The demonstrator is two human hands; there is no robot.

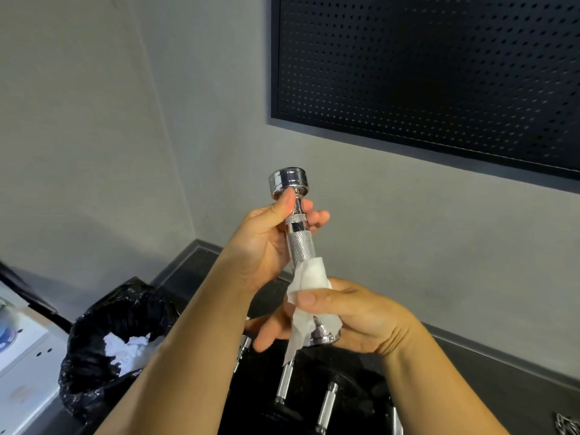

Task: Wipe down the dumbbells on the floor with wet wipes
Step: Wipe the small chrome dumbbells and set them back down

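- The step in hand looks like wiping the grip of one dumbbell [298,243], which is held up off the floor, near upright and leaning a little.
- The left hand [266,243] clasps the upper grip just under the top head, thumb against the neck.
- The right hand [342,312] is closed on a white wipe [309,277] wrapped round the lower grip, just above the bottom head.
- More dumbbells [326,403] lie on the dark floor below the hands; whether they are clean cannot be told.
- A black bag [116,334] at lower left holds crumpled white wipes.
- Next move, as I judge it: slide or twist the wipe up the knurled part while the left hand steadies, then shift the left hand so the covered part and the top head get wiped too.
- The chrome may turn slippery when wet, so the left clasp should stay firm.
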